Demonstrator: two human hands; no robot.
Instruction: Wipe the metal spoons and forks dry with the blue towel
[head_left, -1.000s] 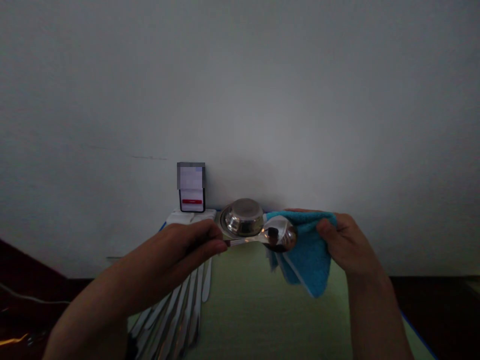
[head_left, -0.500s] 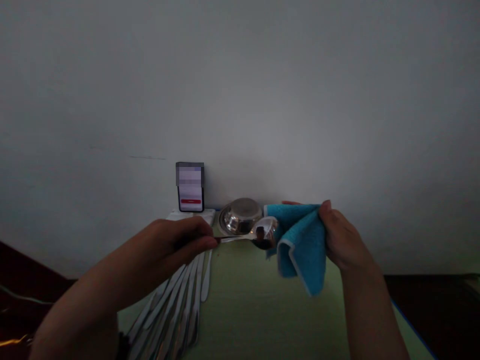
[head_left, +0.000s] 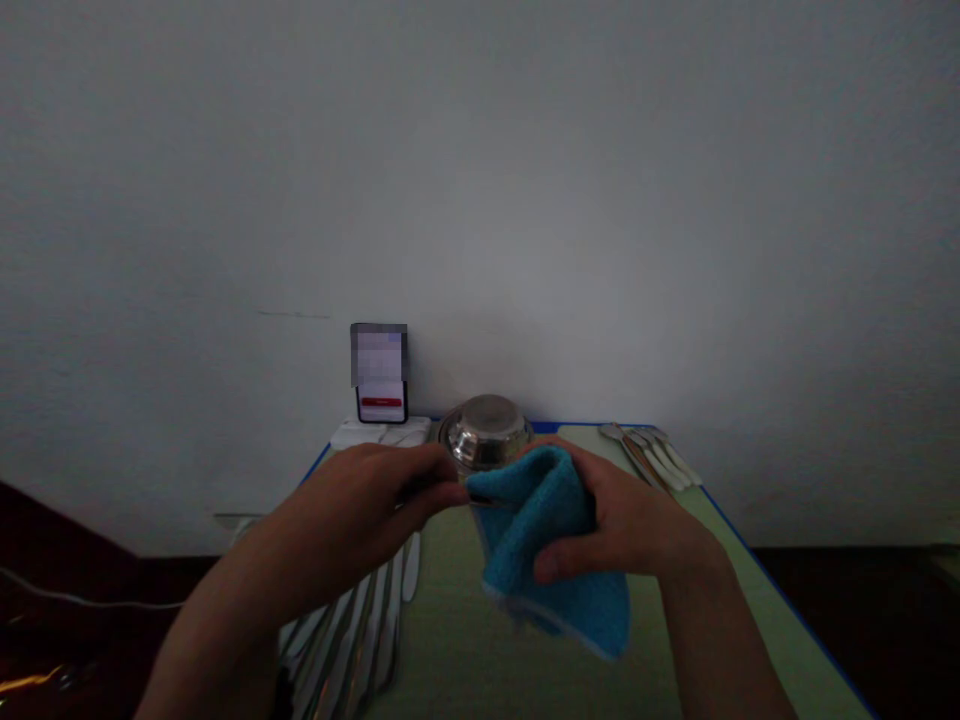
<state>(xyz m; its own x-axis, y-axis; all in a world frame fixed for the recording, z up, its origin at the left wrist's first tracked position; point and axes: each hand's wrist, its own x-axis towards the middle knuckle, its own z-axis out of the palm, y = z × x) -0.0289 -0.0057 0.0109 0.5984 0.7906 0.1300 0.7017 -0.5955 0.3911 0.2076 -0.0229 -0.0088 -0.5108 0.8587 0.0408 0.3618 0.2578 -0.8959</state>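
My left hand (head_left: 409,495) pinches the handle end of a metal spoon (head_left: 489,500) between thumb and fingers. Only a thin strip of that spoon shows; its bowl is hidden in the folds of a blue cloth (head_left: 536,530). Fingers and thumb of my right hand (head_left: 619,515) are closed on the cloth, which wraps over the spoon and hangs down over the table. Behind the hands, an upturned metal bowl (head_left: 491,425) stands at the table's back edge.
Several pieces of flatware (head_left: 360,640) lie fanned out on the green table (head_left: 450,620), partly under my left forearm. More spoons (head_left: 652,455) rest at the back right. A phone (head_left: 381,375) leans against the wall (head_left: 600,200) on a white block (head_left: 382,433).
My right hand has moved left with the cloth and brought it over the spoon's bowl, which showed before. The spoons at the back right have come into view.
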